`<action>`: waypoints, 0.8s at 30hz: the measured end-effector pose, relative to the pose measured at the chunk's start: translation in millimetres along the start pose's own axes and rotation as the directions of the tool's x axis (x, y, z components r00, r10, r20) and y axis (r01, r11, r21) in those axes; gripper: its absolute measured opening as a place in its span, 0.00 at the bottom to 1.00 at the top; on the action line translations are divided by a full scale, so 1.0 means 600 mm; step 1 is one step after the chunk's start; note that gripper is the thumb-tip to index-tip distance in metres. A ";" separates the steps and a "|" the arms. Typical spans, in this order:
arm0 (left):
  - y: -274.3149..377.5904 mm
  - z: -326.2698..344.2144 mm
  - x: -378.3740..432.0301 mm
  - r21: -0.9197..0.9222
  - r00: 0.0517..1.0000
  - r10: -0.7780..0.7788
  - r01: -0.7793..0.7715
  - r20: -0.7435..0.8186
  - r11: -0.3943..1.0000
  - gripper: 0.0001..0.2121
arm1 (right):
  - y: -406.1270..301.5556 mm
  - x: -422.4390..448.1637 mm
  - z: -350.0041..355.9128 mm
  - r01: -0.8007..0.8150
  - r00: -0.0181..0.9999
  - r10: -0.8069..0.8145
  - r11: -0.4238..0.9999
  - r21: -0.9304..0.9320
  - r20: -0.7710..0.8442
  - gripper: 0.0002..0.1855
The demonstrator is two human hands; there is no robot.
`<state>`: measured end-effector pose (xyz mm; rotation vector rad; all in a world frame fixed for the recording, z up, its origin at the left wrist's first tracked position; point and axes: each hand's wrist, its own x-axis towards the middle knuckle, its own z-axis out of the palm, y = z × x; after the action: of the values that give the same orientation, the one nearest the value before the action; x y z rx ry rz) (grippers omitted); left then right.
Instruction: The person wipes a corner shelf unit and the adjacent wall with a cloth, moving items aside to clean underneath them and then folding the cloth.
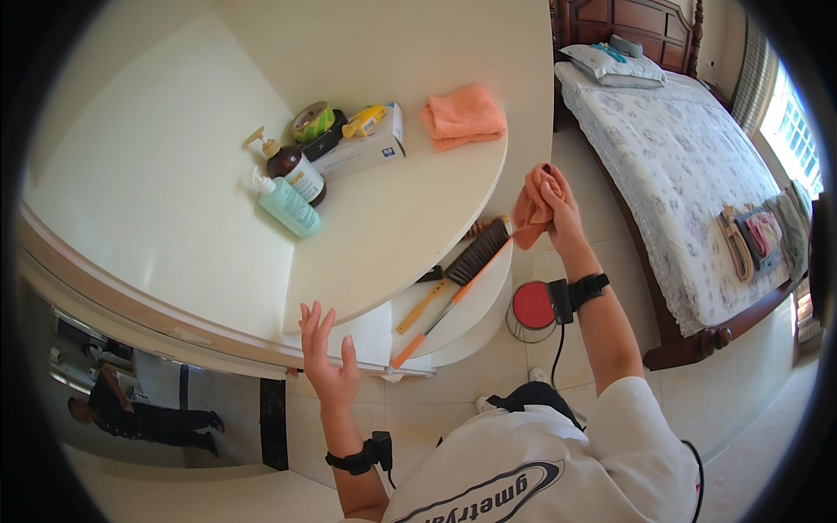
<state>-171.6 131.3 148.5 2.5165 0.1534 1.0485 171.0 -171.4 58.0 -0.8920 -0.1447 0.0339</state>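
Note:
My right hand (562,212) grips a crumpled orange cloth (535,208) beyond the curved edge of a white shelf (386,242). Raised near the shelf's front left corner, my left hand (330,356) is empty, its fingers spread. A second orange cloth (465,116) lies folded at the shelf's far right end. Toward the wall stand a mint-green pump bottle (291,208) and a brown pump bottle (297,171). Beside them are a white box (366,149) with a yellow packet (364,121) on top, and a roll of green-and-yellow tape (314,122) on a black item.
On the lower shelf (451,320) lie a dark-bristled brush (477,253) and an orange-and-grey stick (439,317). A red-topped stool (533,305) stands on the floor. At right is a bed (673,163) with folded clothes (758,235). Another person (137,408) stands beyond a doorway.

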 end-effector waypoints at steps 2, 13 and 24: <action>0.021 0.013 0.009 -0.012 1.000 -0.030 0.030 0.006 0.999 0.20 | -0.012 -0.020 0.017 -0.103 0.994 0.099 0.989 0.110 0.038 0.29; 0.197 0.227 0.135 -0.008 0.962 0.112 -0.113 0.251 0.994 0.28 | 0.045 -0.061 0.144 0.240 0.965 -0.174 0.889 -0.390 0.197 0.35; 0.245 0.325 0.231 0.084 0.909 0.067 -0.112 0.412 0.990 0.32 | 0.066 0.230 0.085 0.271 0.937 -0.231 0.954 -0.126 0.263 0.27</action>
<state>55.5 -31.1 176.0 2.7993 -0.0297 0.5330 301.8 -94.9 74.1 -1.0232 -0.4988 -0.1090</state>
